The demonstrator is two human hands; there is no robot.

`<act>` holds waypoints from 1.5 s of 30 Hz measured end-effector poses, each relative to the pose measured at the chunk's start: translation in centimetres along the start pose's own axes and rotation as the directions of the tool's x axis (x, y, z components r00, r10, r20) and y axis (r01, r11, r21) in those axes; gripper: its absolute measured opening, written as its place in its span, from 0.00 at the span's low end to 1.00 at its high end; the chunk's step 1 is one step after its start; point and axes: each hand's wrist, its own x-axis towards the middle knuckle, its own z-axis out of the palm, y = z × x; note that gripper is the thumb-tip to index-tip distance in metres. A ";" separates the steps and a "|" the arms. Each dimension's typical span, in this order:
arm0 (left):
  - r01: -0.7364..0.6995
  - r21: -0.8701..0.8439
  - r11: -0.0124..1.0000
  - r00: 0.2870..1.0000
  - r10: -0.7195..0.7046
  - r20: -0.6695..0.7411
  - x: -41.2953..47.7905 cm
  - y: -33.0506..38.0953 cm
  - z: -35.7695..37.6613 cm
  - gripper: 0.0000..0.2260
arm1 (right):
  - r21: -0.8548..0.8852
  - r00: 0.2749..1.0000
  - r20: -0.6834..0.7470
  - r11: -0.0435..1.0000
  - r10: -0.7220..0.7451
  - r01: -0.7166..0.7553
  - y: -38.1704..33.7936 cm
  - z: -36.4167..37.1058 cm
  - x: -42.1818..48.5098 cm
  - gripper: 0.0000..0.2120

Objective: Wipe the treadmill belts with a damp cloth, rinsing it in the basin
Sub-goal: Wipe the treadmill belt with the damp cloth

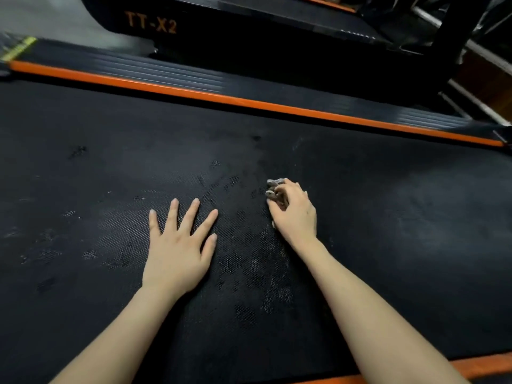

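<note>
While the left hand point(177, 245) lies flat on the belt point(388, 217) with fingers point(173, 214) spread, the right hand point(295, 214), slightly farther, curls tight round the bunched cloth point(273, 188), which sticks out toward the far orange rail point(249, 102).

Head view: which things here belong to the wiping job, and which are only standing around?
For the job: the treadmill belt; the grey cloth bunched in the right hand; the left hand, flat on the belt. No basin in view.
Only around: the orange side rail; the neighbouring treadmill marked TT-X2; the metal bars at upper right.
</note>
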 end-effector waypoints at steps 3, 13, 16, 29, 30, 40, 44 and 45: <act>0.006 -0.020 1.000 1.000 -0.006 0.010 0.5 -0.2 -0.9 0.27 | -0.003 1.000 0.018 1.000 -0.024 0.024 0.7 0.1 -0.4 0.15; 0.088 0.035 0.996 0.996 -0.088 -0.009 7.4 -2.1 -0.5 0.31 | -0.008 0.994 0.055 0.996 -0.090 0.091 2.4 -0.2 3.9 0.11; 0.087 0.031 0.996 0.996 -0.087 -0.017 7.3 -2.1 -0.2 0.30 | -0.039 0.994 -0.044 0.995 0.095 -0.097 1.6 0.5 7.0 0.14; 0.083 0.016 0.996 0.996 -0.082 -0.038 7.4 -2.2 -0.2 0.29 | -0.066 0.926 0.190 0.937 -0.326 0.343 -1.6 1.9 2.2 0.20; 0.083 0.018 0.996 0.996 -0.082 -0.038 7.4 -2.2 -0.1 0.29 | -0.098 0.952 0.180 0.958 -0.249 0.269 -1.8 1.9 3.5 0.20; 0.076 0.008 0.997 0.996 -0.076 -0.047 7.4 -2.3 -0.2 0.27 | -0.185 0.934 0.253 0.935 -0.251 0.301 -3.1 2.3 2.2 0.49; 0.076 0.011 0.997 0.996 -0.076 -0.038 7.5 -2.2 -0.3 0.27 | -0.206 0.918 0.274 0.915 -0.287 0.348 -3.4 2.7 1.8 0.47; 0.077 0.010 0.997 0.996 -0.076 -0.038 7.5 -2.2 -0.2 0.28 | -0.186 0.924 0.233 0.919 -0.302 0.347 -3.4 2.9 1.9 0.41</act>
